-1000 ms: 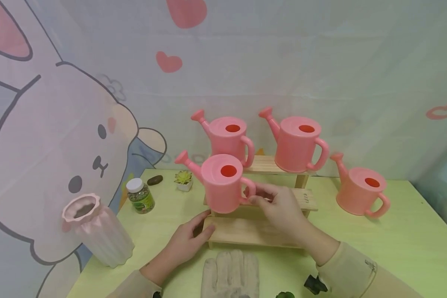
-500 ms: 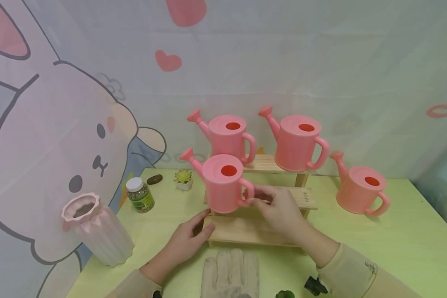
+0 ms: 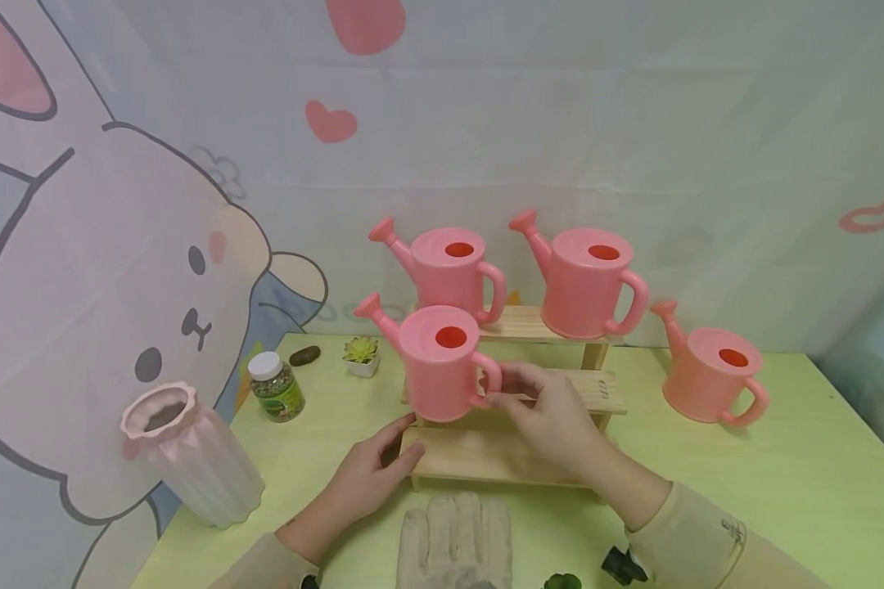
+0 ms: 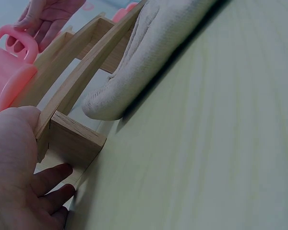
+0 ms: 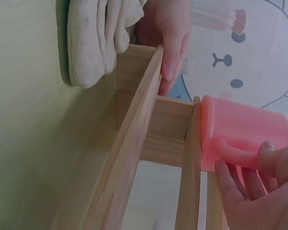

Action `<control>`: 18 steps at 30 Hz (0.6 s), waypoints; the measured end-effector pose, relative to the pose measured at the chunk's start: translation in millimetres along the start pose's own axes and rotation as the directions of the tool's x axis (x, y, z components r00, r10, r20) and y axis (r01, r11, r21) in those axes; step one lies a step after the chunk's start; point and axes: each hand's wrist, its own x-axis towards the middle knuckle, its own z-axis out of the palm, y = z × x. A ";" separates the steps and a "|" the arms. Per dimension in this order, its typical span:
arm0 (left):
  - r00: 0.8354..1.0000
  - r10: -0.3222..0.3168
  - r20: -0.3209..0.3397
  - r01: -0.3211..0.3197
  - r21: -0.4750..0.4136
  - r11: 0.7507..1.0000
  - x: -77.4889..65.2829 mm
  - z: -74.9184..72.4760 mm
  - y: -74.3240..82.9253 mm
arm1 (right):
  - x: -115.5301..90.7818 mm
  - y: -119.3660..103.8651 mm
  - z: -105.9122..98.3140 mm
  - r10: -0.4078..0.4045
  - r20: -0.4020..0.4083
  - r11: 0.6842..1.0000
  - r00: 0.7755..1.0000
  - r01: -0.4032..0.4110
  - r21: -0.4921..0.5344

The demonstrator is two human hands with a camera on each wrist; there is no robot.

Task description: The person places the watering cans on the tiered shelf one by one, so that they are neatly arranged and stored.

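Observation:
My right hand [image 3: 560, 413] pinches the handle of a pink watering can [image 3: 436, 376], thumb and fingers round it. This can sits on the middle step of a three-step wooden stand [image 3: 501, 454], its spout to the left. In the right wrist view the can's base [image 5: 207, 129] meets the step. My left hand [image 3: 374, 466] holds the left end of the lowest step, thumb on top; in the left wrist view its other fingers [image 4: 50, 179] lie loosely beside the stand's leg. On the top step stand two more watering cans, one left [image 3: 449, 278] and one right [image 3: 585, 286].
Another watering can [image 3: 710, 380] stands on the table at right. Leftward are a pink vase [image 3: 206, 466], a white-lidded jar [image 3: 278, 393], a dark stone [image 3: 305, 355] and a potted succulent [image 3: 362, 357]. A fabric glove [image 3: 455, 540] lies before the stand.
The held watering can has turned slightly, its spout shifting a little right. The spout of the can behind it has shifted slightly left. My left hand has stayed put.

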 end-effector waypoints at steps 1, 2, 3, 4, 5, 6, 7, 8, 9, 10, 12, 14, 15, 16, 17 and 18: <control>1.000 -0.001 0.000 0.001 0.001 1.000 0.0 0.0 0.0 | -0.2 0.2 -0.4 -0.003 0.004 1.000 1.000 0.003 0.007; 1.000 -0.002 0.000 0.002 0.003 1.000 0.0 0.1 -0.1 | -0.6 0.5 -1.0 -0.005 0.007 1.000 1.000 0.005 0.011; 1.000 -0.002 0.000 0.002 0.004 1.000 0.0 0.1 -0.2 | -1.1 1.0 -1.8 -0.009 0.010 1.000 1.000 0.009 0.018; 1.000 -0.002 -0.001 0.002 0.005 1.000 0.0 0.2 -0.4 | -1.8 1.6 -2.6 -0.011 0.012 1.000 1.000 0.010 0.020; 1.000 -0.002 -0.002 0.002 0.006 1.000 -0.1 0.2 -0.6 | -2.7 2.3 -3.7 -0.010 0.012 1.000 1.000 0.009 0.022; 1.000 -0.001 -0.003 0.001 0.005 1.000 -0.1 0.2 -0.7 | -3.7 3.2 -5.1 -0.010 0.010 1.000 1.000 0.010 0.019; 1.000 -0.001 -0.003 0.001 0.006 1.000 -0.3 0.3 -0.9 | -4.8 3.8 -6.9 -0.009 0.006 1.000 1.000 0.009 0.017; 1.000 0.000 -0.004 0.000 0.006 1.000 -0.4 0.3 -1.1 | -6.3 4.2 -9.1 -0.008 0.001 1.000 1.000 0.008 0.011; 1.000 0.001 -0.004 -0.001 0.005 1.000 -0.4 0.3 -1.1 | -7.9 4.5 -11.6 -0.013 -0.006 1.000 1.000 0.013 0.004; 1.000 0.002 -0.004 -0.002 0.006 1.000 -0.4 0.2 -1.2 | -9.8 4.1 -14.8 -0.013 -0.010 1.000 1.000 0.013 -0.006; 1.000 0.002 -0.004 -0.002 0.007 1.000 -0.4 0.1 -1.3 | -13.8 3.3 -21.9 -0.031 -0.033 0.999 0.999 0.030 -0.028; 1.000 0.001 -0.002 -0.001 0.008 1.000 -0.3 0.1 -1.3 | -18.8 1.9 -30.1 -0.059 -0.062 0.997 0.996 0.056 -0.056; 1.000 0.000 0.000 0.000 0.007 1.000 -0.3 0.0 -1.2 | -21.6 1.2 -34.0 -0.077 -0.082 0.995 0.994 0.071 -0.070; 1.000 0.000 0.001 0.000 0.007 1.000 -0.3 -0.1 -1.1 | -24.7 0.4 -38.3 -0.091 -0.104 0.993 0.990 0.083 -0.082; 1.000 0.000 0.002 0.000 0.005 1.000 -0.2 -0.2 -1.1 | -27.9 0.0 -42.3 -0.112 -0.132 0.990 0.985 0.099 -0.097; 1.000 0.001 0.002 -0.001 0.003 1.000 -0.1 -0.4 -1.0 | -31.3 -0.5 -46.5 -0.133 -0.162 0.986 0.978 0.115 -0.119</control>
